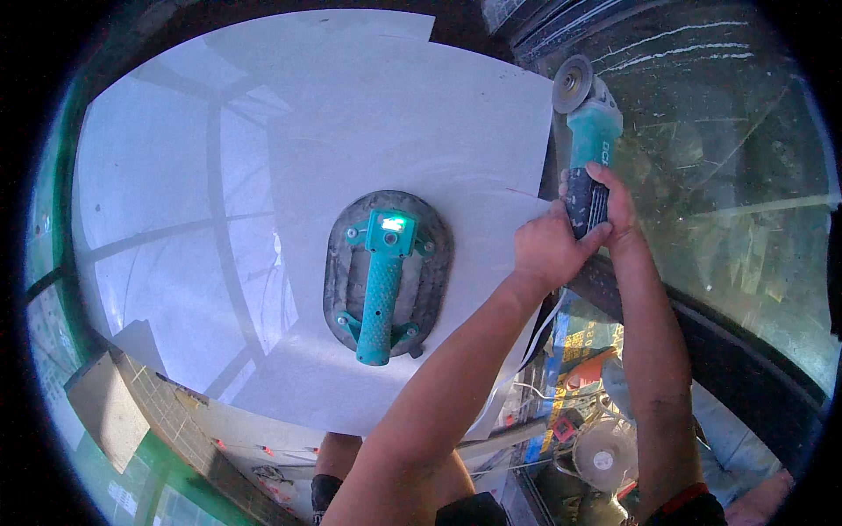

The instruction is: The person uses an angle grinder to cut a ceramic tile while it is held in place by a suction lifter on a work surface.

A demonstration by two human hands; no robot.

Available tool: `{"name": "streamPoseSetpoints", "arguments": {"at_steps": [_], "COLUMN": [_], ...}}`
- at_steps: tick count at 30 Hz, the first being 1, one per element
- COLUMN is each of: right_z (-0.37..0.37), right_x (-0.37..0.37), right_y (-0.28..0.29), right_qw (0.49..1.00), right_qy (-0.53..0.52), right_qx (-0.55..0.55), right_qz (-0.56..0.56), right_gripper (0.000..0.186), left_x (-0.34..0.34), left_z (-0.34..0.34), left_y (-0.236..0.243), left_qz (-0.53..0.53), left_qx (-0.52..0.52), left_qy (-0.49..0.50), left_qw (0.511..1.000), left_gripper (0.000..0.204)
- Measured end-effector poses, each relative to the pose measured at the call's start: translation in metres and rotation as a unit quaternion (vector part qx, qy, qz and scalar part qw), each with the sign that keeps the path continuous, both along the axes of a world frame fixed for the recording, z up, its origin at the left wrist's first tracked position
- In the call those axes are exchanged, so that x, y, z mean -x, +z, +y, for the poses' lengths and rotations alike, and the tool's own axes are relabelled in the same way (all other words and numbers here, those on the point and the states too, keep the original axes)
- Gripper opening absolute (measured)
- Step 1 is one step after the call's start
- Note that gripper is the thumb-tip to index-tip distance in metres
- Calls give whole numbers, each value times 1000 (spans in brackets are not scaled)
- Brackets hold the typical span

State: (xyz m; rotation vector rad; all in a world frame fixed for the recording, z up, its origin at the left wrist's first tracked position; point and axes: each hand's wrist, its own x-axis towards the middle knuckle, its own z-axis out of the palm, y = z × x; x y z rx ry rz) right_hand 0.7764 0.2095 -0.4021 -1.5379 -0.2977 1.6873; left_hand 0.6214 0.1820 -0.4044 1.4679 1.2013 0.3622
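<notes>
Head view: we are holding the grinder with both hands, our left hand wrapping the near end of its dark handle and our right hand gripping the handle's right side. The grinder is sitting at the right, its blade pointing far, beside the right edge of the white sheet; we cannot tell whether they are touching. Left of our hands, a suction lifter is resting on the sheet. Near right, a pale disc is lying among clutter.
</notes>
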Motion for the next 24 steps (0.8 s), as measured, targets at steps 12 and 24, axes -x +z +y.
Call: {"name": "streamPoseSetpoints", "arguments": {"at_steps": [12, 24], "right_z": [2, 2], "right_x": [-4, -4], "right_y": [0, 0], "right_qw": [1000, 1000], "right_qy": [9, 2], "right_qx": [-5, -7], "right_qz": [5, 20], "right_gripper": [40, 39], "left_x": [-2, 0], "left_z": [0, 1], "left_y": [-1, 2], "left_qz": [-10, -21], "left_qx": [8, 16], "left_qy": [12, 16], "left_qw": [1000, 1000], "left_gripper": [77, 75]}}
